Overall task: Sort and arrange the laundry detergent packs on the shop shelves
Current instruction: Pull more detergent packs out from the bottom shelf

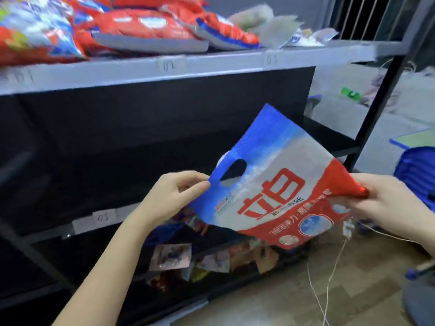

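Observation:
A flat blue, white and red detergent pack with a cut-out handle hangs tilted in front of the dark middle shelf. My left hand pinches its blue handle end between thumb and fingers. My right hand grips its red bottom corner. Several red and blue detergent packs lie piled on the grey top shelf, with crumpled clear bags at that shelf's right end.
The lowest shelf holds several small loose packets. Paper labels mark the shelf edges. White cables trail over the floor at right. Blue plastic stools stand at far right beyond the rack's black upright.

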